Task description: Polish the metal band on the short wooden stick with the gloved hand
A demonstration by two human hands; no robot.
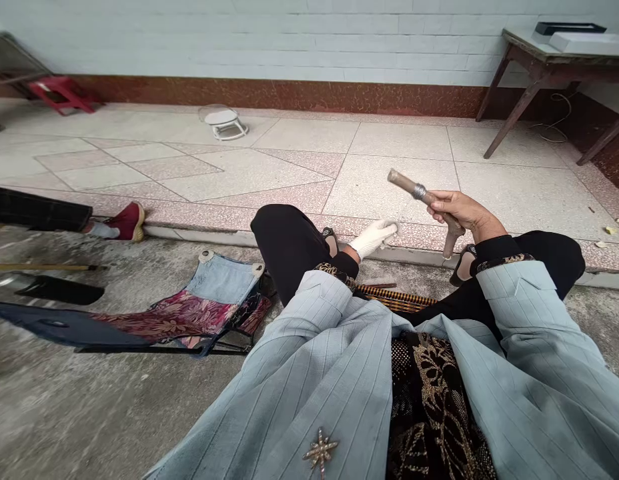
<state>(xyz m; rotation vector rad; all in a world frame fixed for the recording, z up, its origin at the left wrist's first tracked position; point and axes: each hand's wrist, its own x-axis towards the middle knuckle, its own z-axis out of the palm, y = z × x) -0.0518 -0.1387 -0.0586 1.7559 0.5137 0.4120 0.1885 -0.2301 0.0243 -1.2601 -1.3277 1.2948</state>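
Note:
My right hand (457, 212) is bare and wrapped round a brown wooden stick (403, 180) with a short forked stub at its lower end. Silvery wire (419, 192) is wound in a tight band round the stick's upper part. To the left and lower, my left hand (373, 239) wears a white knitted glove. Its fingers are pressed together over the step edge, apart from the stick. Whatever they pinch is too small to make out. Between my knees, below both hands, lies a yellow-and-black woven strip (397, 299).
A low folding chair (189, 317) with patterned fabric stands at my left. Beyond it are another person's red shoe (127, 223) and a black-bladed tool (59, 290). On the tiled step (394, 140) stand a white stool (224, 123), a red stool (64, 93) and a wooden table (529, 60).

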